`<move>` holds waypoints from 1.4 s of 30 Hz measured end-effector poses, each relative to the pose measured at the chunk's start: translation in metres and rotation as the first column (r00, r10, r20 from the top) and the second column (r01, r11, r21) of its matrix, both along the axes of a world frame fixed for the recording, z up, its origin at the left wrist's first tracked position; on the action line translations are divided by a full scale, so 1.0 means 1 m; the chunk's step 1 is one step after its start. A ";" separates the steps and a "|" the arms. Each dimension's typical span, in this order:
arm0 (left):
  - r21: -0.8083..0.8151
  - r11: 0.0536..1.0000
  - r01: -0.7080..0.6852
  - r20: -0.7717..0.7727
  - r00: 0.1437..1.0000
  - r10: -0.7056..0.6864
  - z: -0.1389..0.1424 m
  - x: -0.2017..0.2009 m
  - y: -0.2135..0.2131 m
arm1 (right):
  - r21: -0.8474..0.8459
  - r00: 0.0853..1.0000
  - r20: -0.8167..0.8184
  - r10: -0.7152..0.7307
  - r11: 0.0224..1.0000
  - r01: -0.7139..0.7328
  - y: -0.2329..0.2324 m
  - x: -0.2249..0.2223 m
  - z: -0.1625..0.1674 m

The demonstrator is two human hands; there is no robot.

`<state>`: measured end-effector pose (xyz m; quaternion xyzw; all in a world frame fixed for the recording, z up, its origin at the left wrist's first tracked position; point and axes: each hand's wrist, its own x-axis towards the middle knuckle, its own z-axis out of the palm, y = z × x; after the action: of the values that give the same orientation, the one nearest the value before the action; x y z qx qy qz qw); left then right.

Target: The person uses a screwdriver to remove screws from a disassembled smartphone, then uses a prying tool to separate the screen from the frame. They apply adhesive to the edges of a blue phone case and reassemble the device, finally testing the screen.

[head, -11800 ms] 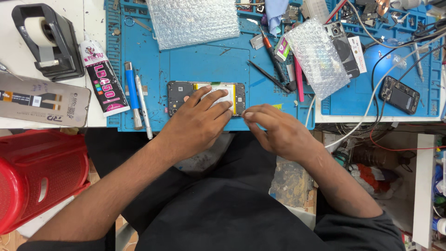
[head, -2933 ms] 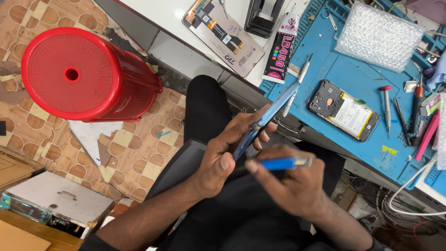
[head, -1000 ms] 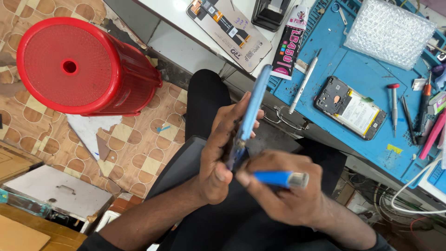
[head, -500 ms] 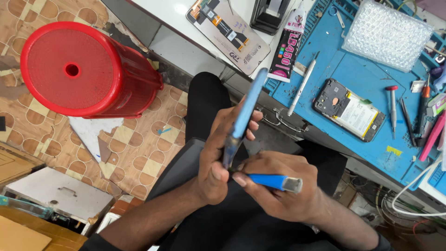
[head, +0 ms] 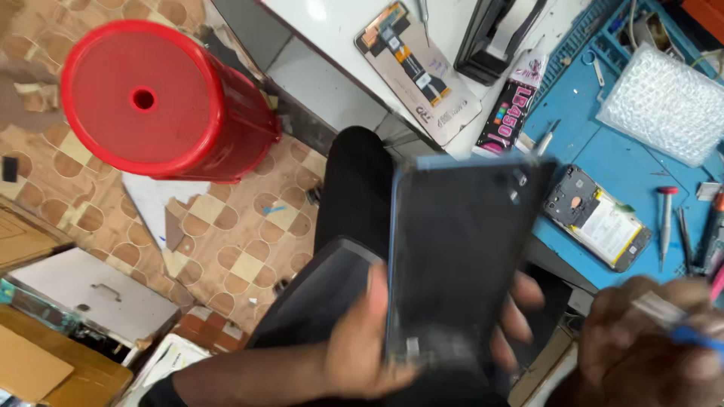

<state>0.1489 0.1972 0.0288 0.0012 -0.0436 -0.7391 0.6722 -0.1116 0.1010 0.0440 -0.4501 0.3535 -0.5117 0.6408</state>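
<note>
My left hand [head: 377, 343] grips a phone back cover [head: 460, 256], blue at the edge, its dark inner side turned flat toward the camera and blurred. My right hand [head: 648, 343] sits low at the right and is closed around a small blue tool with a pale tip [head: 690, 324]. An opened phone body [head: 599, 218] with a white battery lies on the blue work mat [head: 596, 136], apart from both hands.
A red stool [head: 151, 102] stands on the tiled floor at the left. On the table lie a flat display part [head: 418, 71], a black tape dispenser [head: 501, 34], a pink-and-black tube [head: 509, 105], bubble wrap [head: 667, 102] and screwdrivers [head: 667, 215].
The cover has turned from edge-on to flat toward the camera and come much closer. My right hand with the blue tool has moved off to the right.
</note>
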 end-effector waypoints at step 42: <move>0.259 0.919 -0.298 0.420 0.891 0.171 -0.037 -0.027 -0.020 | -0.161 0.935 -0.349 -0.057 0.987 -0.001 -0.025 -0.017 -0.009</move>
<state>0.1218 0.1774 -0.0085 0.2612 -0.0567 -0.6335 0.7261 -0.1290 0.0758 0.0352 -0.5790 0.4271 -0.4584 0.5218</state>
